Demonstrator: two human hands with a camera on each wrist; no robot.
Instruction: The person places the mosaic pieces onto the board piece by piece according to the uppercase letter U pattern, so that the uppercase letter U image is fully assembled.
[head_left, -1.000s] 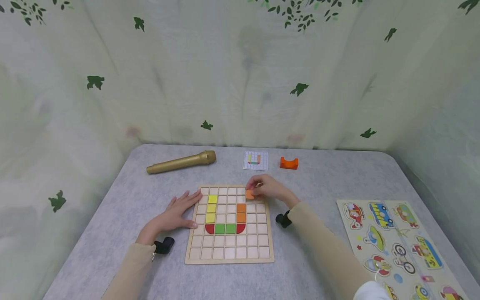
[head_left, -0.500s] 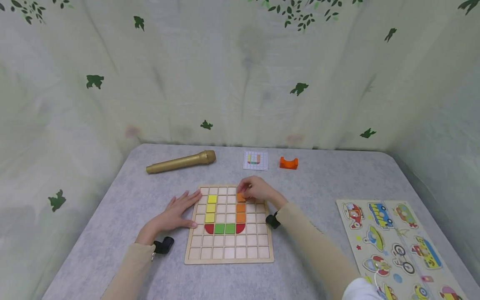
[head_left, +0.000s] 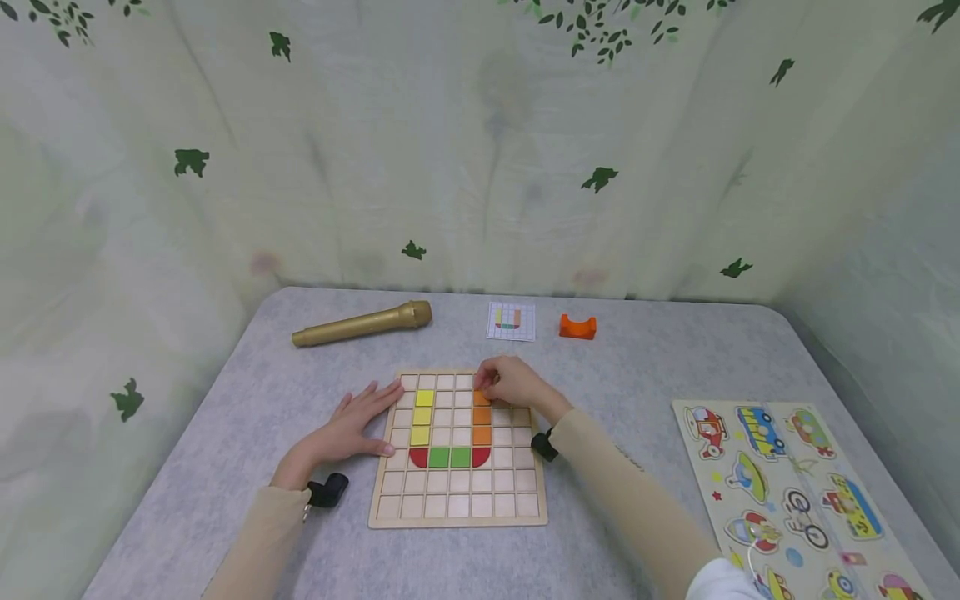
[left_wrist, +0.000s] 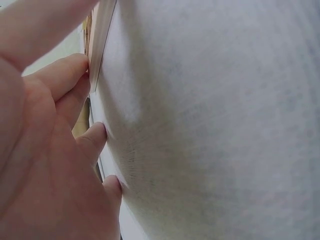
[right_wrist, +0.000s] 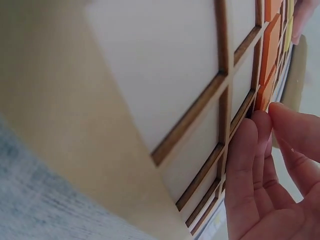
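A wooden grid board [head_left: 457,523] lies on the table with a U of coloured tiles: a yellow column [head_left: 422,417], red curved corner tiles [head_left: 418,457], green squares [head_left: 439,457] and an orange column [head_left: 482,435]. At the top of the orange column, my right hand [head_left: 519,386] pinches an orange square tile [head_left: 481,399]; the right wrist view shows the fingertips at this orange tile [right_wrist: 264,96], partly covering it. My left hand [head_left: 352,427] is spread flat at the board's left edge, index fingertip and thumb touching the frame.
Behind the board lie a gold microphone [head_left: 363,324], a small pattern card [head_left: 512,322] showing a similar U, and an orange curved block [head_left: 577,326]. A vehicle picture puzzle board [head_left: 802,492] occupies the table's right side. A curtain [head_left: 480,167] hangs behind.
My right hand has moved left with the orange tile, from one column over to the top of the orange column, and the tile now sits lower there. My left hand has stayed put.
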